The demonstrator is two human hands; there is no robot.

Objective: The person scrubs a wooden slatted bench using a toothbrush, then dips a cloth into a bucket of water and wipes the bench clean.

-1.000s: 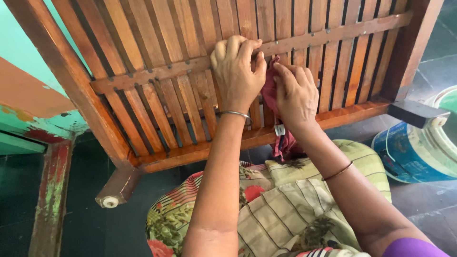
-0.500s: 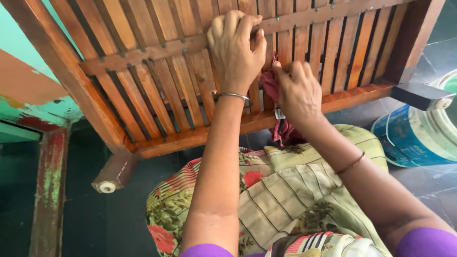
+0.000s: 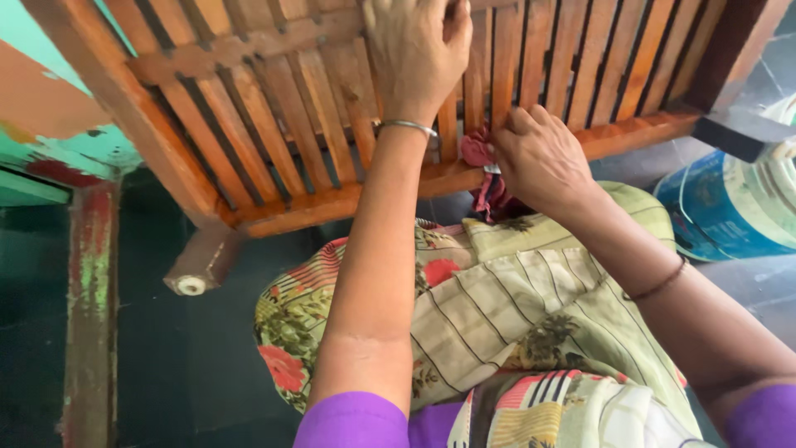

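A brown wooden slatted frame [image 3: 274, 124], lying tipped over, fills the top of the head view. My left hand [image 3: 414, 54] rests flat on its slats near the upper middle, a metal bangle at the wrist. My right hand [image 3: 539, 158] is shut on a dark red cloth [image 3: 485, 178] and presses it against a slat just above the frame's lower rail. Part of the cloth hangs below my fingers. My lap is covered by a patterned floral and striped garment [image 3: 497, 315].
One short wooden leg with a white tip [image 3: 199, 265] sticks out at the frame's lower left. A blue and white bucket [image 3: 738, 199] stands at the right. A worn green and red painted post [image 3: 87, 307] and wall lie at the left, over a dark floor.
My right hand with the cloth has slid down the slats toward the lower rail. My left hand has stayed on the slats. The view has shifted so the frame sits higher.
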